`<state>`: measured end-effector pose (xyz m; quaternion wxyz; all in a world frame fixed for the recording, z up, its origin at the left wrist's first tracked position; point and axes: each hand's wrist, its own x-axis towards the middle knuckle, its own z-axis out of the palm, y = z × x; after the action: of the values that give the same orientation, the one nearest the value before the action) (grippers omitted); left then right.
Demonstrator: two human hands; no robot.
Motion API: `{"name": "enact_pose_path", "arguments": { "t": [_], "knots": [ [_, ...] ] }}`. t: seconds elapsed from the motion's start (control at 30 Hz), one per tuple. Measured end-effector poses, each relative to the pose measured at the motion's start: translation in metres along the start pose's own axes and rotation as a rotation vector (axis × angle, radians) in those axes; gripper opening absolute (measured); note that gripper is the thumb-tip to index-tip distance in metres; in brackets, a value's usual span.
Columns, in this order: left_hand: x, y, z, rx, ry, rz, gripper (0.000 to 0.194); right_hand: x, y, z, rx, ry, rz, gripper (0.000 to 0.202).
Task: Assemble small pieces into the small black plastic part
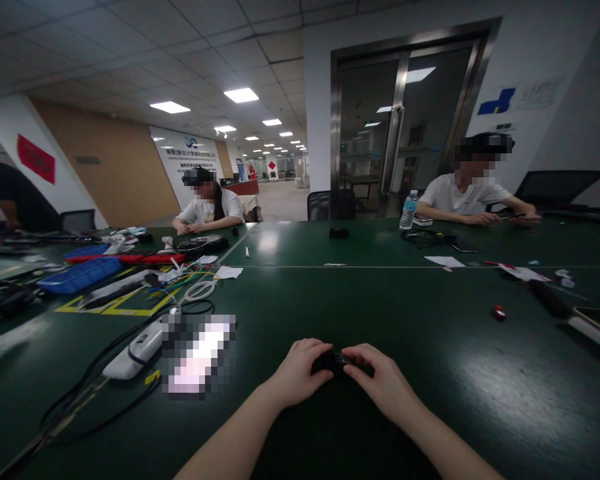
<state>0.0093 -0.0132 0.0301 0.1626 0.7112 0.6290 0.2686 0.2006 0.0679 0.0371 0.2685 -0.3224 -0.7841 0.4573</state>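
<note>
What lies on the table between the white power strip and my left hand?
A lit, phone-like screen, pixelated, lies between the power strip and your left hand, as the head view shows.

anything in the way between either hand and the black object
Nothing visible is: the left hand and the right hand both hold the black object directly, one at each end.

White power strip (150,333): a dark "2" (142,338) stood on its casing.
Wall sign (189,160): Chinese characters, "大数" legible among them, ran beneath a blue logo (191,142); smaller lines below were too blurred.
Bottle (409,212): its blue label was too small to read.
</note>
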Motion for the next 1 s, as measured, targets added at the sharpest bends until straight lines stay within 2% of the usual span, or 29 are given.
{"name": "enact_pose_path", "arguments": {
  "t": [0.33,0.5,0.73,1.0],
  "knots": [
    [0.0,-0.003,0.003,0.005,-0.001,0.0,0.044,0.001,-0.006,0.005,-0.177,-0.083,-0.066,0.018],
    [0.001,-0.004,0.003,-0.002,-0.01,-0.023,0.046,-0.001,-0.004,0.005,-0.181,-0.082,-0.131,0.022],
    [0.001,-0.003,0.002,0.003,-0.029,-0.028,0.047,0.0,-0.01,0.004,-0.256,-0.097,-0.066,0.022],
    [0.0,-0.004,0.003,-0.008,-0.027,-0.051,0.047,-0.001,-0.003,0.003,-0.274,-0.094,-0.054,0.026]
  ]
}}
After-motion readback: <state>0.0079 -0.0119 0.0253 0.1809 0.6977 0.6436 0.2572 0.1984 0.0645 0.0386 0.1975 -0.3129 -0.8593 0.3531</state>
